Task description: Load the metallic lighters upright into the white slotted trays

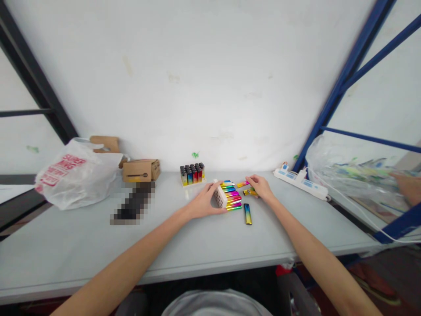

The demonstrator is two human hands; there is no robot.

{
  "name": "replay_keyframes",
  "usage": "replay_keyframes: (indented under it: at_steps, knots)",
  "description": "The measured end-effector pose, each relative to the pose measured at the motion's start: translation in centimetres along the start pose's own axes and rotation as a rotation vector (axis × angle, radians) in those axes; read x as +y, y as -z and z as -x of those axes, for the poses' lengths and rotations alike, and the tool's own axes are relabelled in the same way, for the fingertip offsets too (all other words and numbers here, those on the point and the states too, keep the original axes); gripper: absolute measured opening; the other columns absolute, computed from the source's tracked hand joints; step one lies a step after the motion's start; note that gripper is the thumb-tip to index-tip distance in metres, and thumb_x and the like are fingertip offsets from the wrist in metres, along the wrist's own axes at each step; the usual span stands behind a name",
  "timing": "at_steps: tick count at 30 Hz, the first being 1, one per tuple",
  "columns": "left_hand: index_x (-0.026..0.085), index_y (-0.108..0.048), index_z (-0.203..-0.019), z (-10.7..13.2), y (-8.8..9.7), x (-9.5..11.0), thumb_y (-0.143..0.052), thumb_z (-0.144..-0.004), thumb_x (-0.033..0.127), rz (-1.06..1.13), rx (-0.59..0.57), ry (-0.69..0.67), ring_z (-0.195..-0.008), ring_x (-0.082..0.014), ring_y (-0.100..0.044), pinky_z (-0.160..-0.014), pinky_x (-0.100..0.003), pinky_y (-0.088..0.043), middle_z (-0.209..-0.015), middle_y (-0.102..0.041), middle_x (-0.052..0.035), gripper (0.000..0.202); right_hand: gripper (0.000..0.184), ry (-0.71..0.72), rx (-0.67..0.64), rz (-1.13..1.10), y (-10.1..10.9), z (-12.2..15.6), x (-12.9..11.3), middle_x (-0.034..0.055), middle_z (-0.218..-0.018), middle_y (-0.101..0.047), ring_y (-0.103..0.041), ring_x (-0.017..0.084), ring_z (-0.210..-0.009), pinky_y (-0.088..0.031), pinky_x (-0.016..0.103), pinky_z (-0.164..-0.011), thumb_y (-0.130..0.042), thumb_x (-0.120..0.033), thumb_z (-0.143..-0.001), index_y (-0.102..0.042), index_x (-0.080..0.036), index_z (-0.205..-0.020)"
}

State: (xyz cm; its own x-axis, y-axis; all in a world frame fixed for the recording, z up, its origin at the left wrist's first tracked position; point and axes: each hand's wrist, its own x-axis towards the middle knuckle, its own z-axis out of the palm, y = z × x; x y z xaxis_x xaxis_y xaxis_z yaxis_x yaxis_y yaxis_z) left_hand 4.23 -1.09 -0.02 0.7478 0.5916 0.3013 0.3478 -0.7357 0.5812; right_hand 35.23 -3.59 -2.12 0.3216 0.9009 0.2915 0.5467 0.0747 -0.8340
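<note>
Your left grip (202, 202) is clasping a tilted white tray (220, 197), lighters (233, 199) jutting rightward; your right grip (262, 186) is pinching a pink-yellow lighter (242, 184); any left-hand slackening is likely risking spillage across the surface (204, 241).

Glossy, metallic-looking lighters (247, 214), matt plastic tray (220, 197), smooth tabletop (210, 243)

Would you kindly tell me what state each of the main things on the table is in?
White tray: tipped on its side, held by the left hand, shiny pieces sticking out
Pink-and-yellow piece: at the right hand, grip unclear
Blue-and-yellow piece: loose, lying flat
Far tray: upright, holding dark-topped pieces
Cardboard box: seemingly closed
White bag: bulging, crumpled
Power strip: plug inserted
</note>
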Motion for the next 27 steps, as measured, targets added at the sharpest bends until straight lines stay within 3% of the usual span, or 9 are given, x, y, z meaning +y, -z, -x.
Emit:
replay_keyframes:
  at_steps: [2, 5, 8, 13, 17, 22, 27]
  knots:
    - [0.029, -0.027, -0.162, 0.0, 0.1, -0.2, -0.082, -0.075, 0.064, -0.002, -0.009, -0.018, -0.145, -0.0376, -0.043, -0.122, -0.050, -0.035, -0.158, -0.041, -0.0144, 0.109, 0.039, 0.091, 0.050, 0.228, 0.1, 0.2, -0.1, 0.0038, -0.074, -0.069, -0.062, 0.019, -0.063, -0.046, 0.027, -0.058, -0.056, -0.056, -0.092, -0.067, -0.020, -0.084]
    - [0.030, -0.028, -0.162, -0.1, 0.2, -0.5, -0.082, -0.074, 0.062, 0.006, 0.001, -0.046, -0.145, -0.0371, -0.044, -0.122, -0.050, -0.034, -0.158, -0.043, -0.0133, 0.108, 0.034, 0.134, 0.051, 0.481, -0.3, 0.4, -0.9, 0.0072, -0.082, -0.074, -0.068, 0.022, -0.077, -0.047, 0.029, -0.072, -0.050, -0.044, -0.099, -0.070, -0.018, -0.089]
    - [0.029, -0.030, -0.161, -0.1, 0.2, -0.6, -0.083, -0.074, 0.062, 0.007, 0.003, -0.034, -0.144, -0.0383, -0.044, -0.122, -0.051, -0.034, -0.158, -0.043, -0.0140, 0.108, 0.034, 0.106, 0.004, 0.655, -0.8, 0.6, -1.9, 0.0112, -0.090, -0.077, -0.071, 0.024, -0.084, -0.046, 0.029, -0.075, -0.046, -0.038, -0.104, -0.072, -0.017, -0.099]
    - [0.028, -0.029, -0.161, -0.1, 0.2, -0.6, -0.083, -0.074, 0.061, 0.004, -0.006, -0.032, -0.145, -0.0377, -0.044, -0.123, -0.051, -0.034, -0.158, -0.042, -0.0150, 0.108, 0.038, 0.045, -0.029, 0.808, -0.7, 0.9, -2.7, 0.0152, -0.095, -0.078, -0.072, 0.026, -0.089, -0.046, 0.030, -0.075, -0.043, -0.043, -0.107, -0.073, -0.017, -0.106]
    - [0.029, -0.022, -0.164, -0.1, 0.2, -0.5, -0.082, -0.076, 0.061, -0.003, -0.016, -0.038, -0.146, -0.0358, -0.042, -0.123, -0.050, -0.033, -0.160, -0.039, -0.0143, 0.111, 0.034, 0.131, -0.091, 0.786, -0.3, 1.0, -2.7, 0.0154, -0.099, -0.076, -0.070, 0.025, -0.095, -0.048, 0.032, -0.085, -0.048, -0.038, -0.105, -0.074, -0.016, -0.100]
    - [0.029, -0.008, -0.167, -0.1, -0.1, -0.8, -0.082, -0.077, 0.060, -0.003, -0.002, -0.042, -0.149, -0.0360, -0.040, -0.124, -0.050, -0.031, -0.164, -0.035, -0.0154, 0.121, 0.032, 0.470, -0.104, 0.438, -1.8, 1.6, -4.1, 0.0129, -0.117, -0.071, -0.064, 0.024, -0.113, -0.046, 0.038, -0.105, -0.048, -0.035, -0.106, -0.072, -0.018, -0.118]
    - [0.027, -0.002, -0.168, -0.2, -0.3, -1.1, -0.084, -0.074, 0.061, -0.007, 0.016, -0.036, -0.150, -0.0370, -0.038, -0.123, -0.050, -0.032, -0.165, -0.034, -0.0159, 0.129, 0.026, 0.594, -0.188, 0.179, -3.6, 2.3, -6.1, 0.0090, -0.108, -0.073, -0.067, 0.022, -0.103, -0.052, 0.038, -0.097, -0.059, -0.039, -0.101, -0.074, -0.021, -0.111]
